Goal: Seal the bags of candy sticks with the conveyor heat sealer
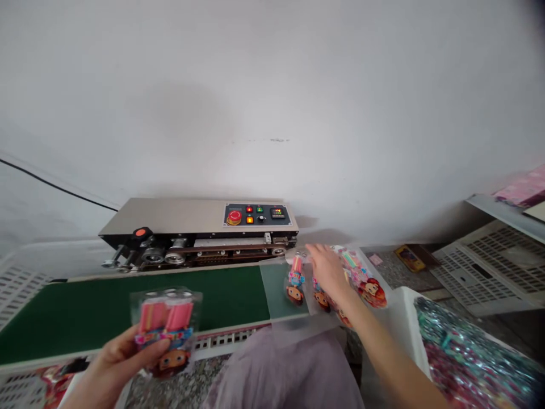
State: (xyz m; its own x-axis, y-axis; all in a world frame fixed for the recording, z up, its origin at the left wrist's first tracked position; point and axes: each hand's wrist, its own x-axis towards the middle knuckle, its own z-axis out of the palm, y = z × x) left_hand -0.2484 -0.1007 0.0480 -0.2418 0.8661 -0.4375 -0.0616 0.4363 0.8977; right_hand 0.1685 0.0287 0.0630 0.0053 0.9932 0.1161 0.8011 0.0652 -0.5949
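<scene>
My left hand [114, 363] is closed on a clear plastic packet [166, 318], its thumb across the front. The packet shows pink strips above a cartoon doll figure, whose head points down. My right hand [327, 267] reaches to the right end of the band sealer [196, 221], fingers bent over the top of another clear packet [321, 301]; its fingertips are partly hidden. Beside that hand on the left, a similar doll packet [295, 278] lies over the green conveyor belt [230, 295]. More packets [370, 289] with doll pictures overlap to the right of the hand.
The sealer's control panel [258, 215] has lit buttons and a red stop knob. A white box [409, 301] of shiny wrapped items [472, 352] stands at right. White plastic crates [489, 261] are on both sides. A pale wall [272, 102] rises behind.
</scene>
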